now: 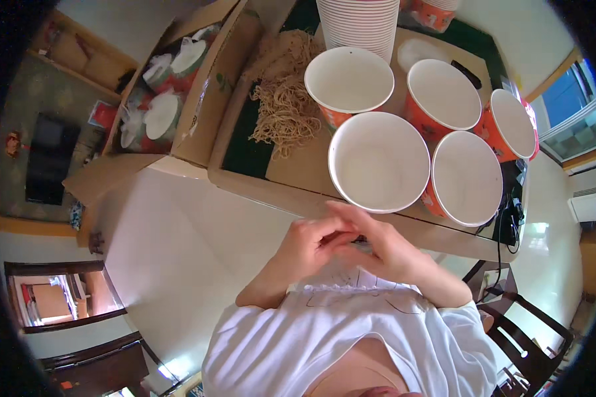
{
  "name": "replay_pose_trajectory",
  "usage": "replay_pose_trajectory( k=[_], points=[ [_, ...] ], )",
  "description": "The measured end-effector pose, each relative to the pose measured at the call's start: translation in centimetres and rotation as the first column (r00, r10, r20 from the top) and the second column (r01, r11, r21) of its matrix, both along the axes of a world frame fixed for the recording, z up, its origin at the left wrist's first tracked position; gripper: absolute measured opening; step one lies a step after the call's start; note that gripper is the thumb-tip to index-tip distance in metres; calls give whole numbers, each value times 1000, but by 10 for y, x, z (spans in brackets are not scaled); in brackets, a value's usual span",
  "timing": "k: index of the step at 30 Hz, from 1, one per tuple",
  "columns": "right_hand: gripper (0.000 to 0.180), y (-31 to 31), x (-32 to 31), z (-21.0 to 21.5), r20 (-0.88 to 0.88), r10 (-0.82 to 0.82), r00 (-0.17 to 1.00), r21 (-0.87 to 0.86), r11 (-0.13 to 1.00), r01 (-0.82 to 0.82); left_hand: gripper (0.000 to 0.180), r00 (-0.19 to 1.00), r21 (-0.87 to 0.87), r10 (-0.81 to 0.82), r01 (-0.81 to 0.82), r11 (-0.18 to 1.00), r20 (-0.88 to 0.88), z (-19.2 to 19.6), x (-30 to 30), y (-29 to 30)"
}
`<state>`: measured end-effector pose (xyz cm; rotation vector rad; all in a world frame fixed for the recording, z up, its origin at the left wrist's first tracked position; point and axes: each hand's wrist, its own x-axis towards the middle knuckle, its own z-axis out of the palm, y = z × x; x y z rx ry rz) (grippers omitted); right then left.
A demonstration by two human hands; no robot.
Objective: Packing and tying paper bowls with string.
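My left hand and my right hand meet in front of my chest, just short of the table's front edge. The left fingers curl in toward the right hand. The right fingers reach over and overlap the left ones, thumb bent beneath. Anything pinched between them is hidden. Closest to them stands a large paper bucket, white inside. Another bucket with a red-orange outside is on its right. Behind these are more open buckets, including one at back left and one at back right.
A tall stack of nested buckets rises at the back of the table. Tangled beige string netting lies left of the buckets. An open cardboard box with bagged buckets adjoins the table's left. Black cables hang at the right.
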<state>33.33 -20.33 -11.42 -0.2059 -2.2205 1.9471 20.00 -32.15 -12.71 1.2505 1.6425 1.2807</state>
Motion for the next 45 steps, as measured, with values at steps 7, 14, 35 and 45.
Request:
replay_pose_trajectory(
  k=[7,14,35,45],
  points=[
    [13,-3,35,-45,75,-363,929,-207,906,370,7,976,-14,-15,12,1000,-217,-8,-5,6],
    [10,-8,32,-50,92,-328,940,-262,903,341,5,978,27,-63,70,997,-199,-9,2,14],
    [5,-5,30,-51,2,-454,891,-273,857,437,15,997,3,-53,53,999,-59,-24,8,26],
    [8,-4,27,-52,4,-450,893,-292,854,431,7,996,51,-77,79,996,-47,-27,8,27]
  ],
)
